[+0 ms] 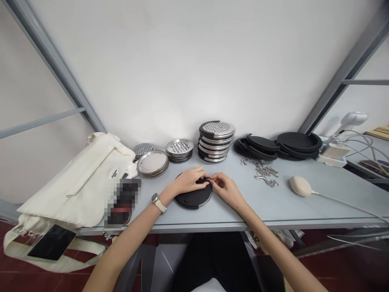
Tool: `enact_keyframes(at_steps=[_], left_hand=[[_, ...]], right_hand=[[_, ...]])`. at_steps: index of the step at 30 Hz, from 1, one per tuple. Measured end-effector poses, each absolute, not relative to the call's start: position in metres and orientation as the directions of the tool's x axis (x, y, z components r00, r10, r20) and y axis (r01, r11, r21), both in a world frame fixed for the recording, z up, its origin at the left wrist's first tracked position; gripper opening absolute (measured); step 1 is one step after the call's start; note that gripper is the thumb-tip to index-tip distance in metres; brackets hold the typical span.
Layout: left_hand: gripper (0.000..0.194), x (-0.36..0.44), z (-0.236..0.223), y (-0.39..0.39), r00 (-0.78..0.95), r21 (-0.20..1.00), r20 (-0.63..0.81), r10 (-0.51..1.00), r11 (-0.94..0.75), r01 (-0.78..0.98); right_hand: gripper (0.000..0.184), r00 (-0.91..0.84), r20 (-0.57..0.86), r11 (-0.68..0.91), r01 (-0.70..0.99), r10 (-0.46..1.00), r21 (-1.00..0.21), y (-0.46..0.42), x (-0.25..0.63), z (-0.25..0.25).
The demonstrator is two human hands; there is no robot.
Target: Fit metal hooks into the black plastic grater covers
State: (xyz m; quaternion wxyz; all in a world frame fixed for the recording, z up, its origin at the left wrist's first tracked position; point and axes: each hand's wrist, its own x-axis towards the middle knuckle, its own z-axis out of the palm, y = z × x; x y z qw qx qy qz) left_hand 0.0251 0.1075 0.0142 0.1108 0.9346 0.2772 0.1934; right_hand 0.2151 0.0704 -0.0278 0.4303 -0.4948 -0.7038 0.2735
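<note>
A round black disc with a metal rim (194, 198) lies on the table in front of me, its far left part covered by my left hand (190, 180). The fingers of that hand are bent over the disc and grip its far right edge. My right hand (226, 190) pinches a small shiny metal piece at the same edge, looking like one of the clips. The fingertips of both hands nearly meet there and hide most of the piece. Loose metal clips (266, 170) lie in a small heap to the right of my hands.
Behind my hands stand a tall stack of grater discs (216, 142), a shorter grater stack (179, 148) and plain metal discs (152, 162). Black plastic rings (299, 144) are piled at back right. A white bag (73, 186) lies left; a beige corded device (300, 186) sits right.
</note>
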Motion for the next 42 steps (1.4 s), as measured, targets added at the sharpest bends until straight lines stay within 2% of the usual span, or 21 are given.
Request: enact_keyframes(at_steps=[5, 11, 17, 24, 26, 30, 32, 37, 42], left_hand=[[0.014, 0.026, 0.016, 0.107, 0.78, 0.315, 0.292, 0.553, -0.826, 0.467], [0.013, 0.026, 0.017, 0.106, 0.803, 0.22, 0.302, 0.514, -0.857, 0.465], [0.016, 0.026, 0.015, 0.109, 0.809, 0.253, 0.301, 0.505, -0.86, 0.443], [0.015, 0.029, 0.013, 0.111, 0.8, 0.214, 0.335, 0.498, -0.867, 0.45], [0.015, 0.03, 0.012, 0.111, 0.809, 0.16, 0.347, 0.475, -0.88, 0.448], [0.02, 0.03, 0.011, 0.111, 0.871, -0.131, 0.358, 0.336, -0.906, 0.403], [0.02, 0.03, 0.012, 0.111, 0.89, -0.228, 0.365, 0.274, -0.9, 0.371], [0.018, 0.031, 0.014, 0.11, 0.889, -0.302, 0.391, 0.24, -0.879, 0.369], [0.021, 0.029, 0.018, 0.112, 0.894, -0.334, 0.368, 0.255, -0.861, 0.383]], right_hand=[[0.017, -0.143, 0.332, 0.359, 0.464, 0.932, -0.81, 0.07, 0.215, -0.028], [0.013, -0.13, 0.342, 0.362, 0.463, 0.931, -0.809, 0.068, 0.212, -0.029], [0.009, -0.142, 0.357, 0.38, 0.471, 0.923, -0.796, 0.064, 0.212, -0.026], [0.011, -0.171, 0.343, 0.382, 0.491, 0.924, -0.783, 0.062, 0.21, -0.02], [0.011, -0.146, 0.338, 0.363, 0.513, 0.93, -0.778, 0.061, 0.209, -0.02], [0.01, -0.127, 0.348, 0.359, 0.541, 0.929, -0.76, 0.061, 0.208, -0.019], [0.009, -0.153, 0.334, 0.363, 0.522, 0.93, -0.772, 0.06, 0.208, -0.018], [0.008, -0.15, 0.266, 0.305, 0.506, 0.952, -0.807, 0.06, 0.206, -0.016], [0.009, -0.142, 0.267, 0.298, 0.583, 0.953, -0.756, 0.062, 0.2, -0.017]])
